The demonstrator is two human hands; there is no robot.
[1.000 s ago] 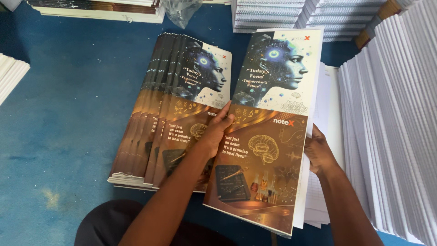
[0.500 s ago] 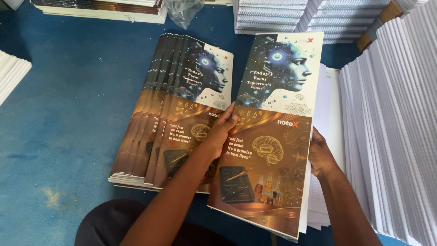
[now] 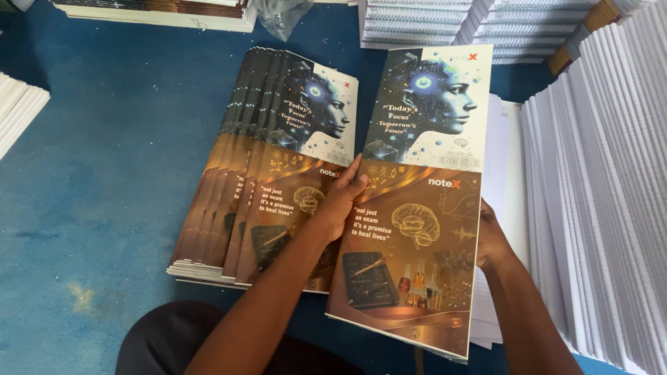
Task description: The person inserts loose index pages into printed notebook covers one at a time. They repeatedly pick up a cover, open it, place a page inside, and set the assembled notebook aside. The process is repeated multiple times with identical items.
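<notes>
My left hand [image 3: 344,201] grips the left edge of a glossy printed notebook cover [image 3: 417,201]; my right hand [image 3: 492,239] holds its right edge, fingers hidden behind. The cover sits tilted above a stack of white paper blocks [image 3: 504,187], just beside a fanned pile of identical covers [image 3: 278,167] on the blue floor [image 3: 104,173]. Risk, in my judgement: the slick, thin card could slip or crease if held unevenly, and the fanned pile could slide.

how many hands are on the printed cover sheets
2. The left hand grips the left edge of the raised cover sheet; the right hand, partly hidden, holds its right edge.
</notes>
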